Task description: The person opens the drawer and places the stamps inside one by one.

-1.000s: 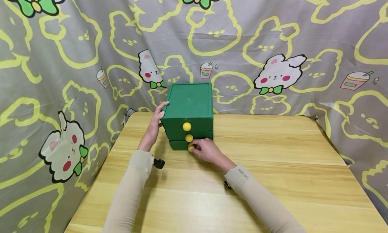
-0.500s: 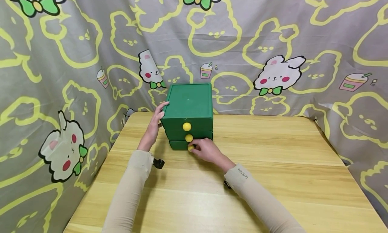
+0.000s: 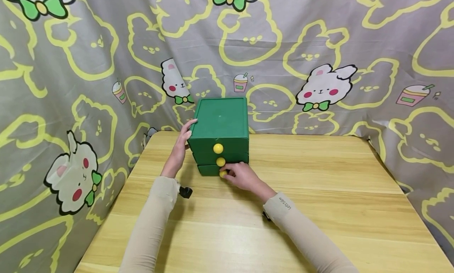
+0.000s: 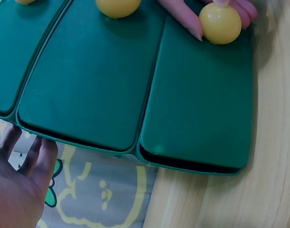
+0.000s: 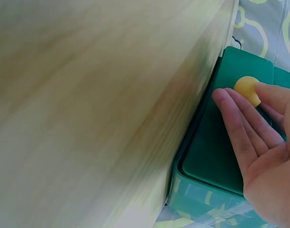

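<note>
A green drawer box stands on the wooden table, its three drawer fronts each bearing a round yellow knob. My right hand pinches the lowest knob between thumb and finger, while its other fingers lie along the bottom drawer front. A narrow dark gap shows at that drawer's side edge in the left wrist view. Against the box's left side rests my left hand, with fairly straight fingers. Above the pinched knob sit the middle knob and the top knob, both untouched.
The wooden table extends in front of the box and to both sides. Behind it and on the left hangs a grey curtain with cartoon figures. Black wrist mounts are at the sleeves.
</note>
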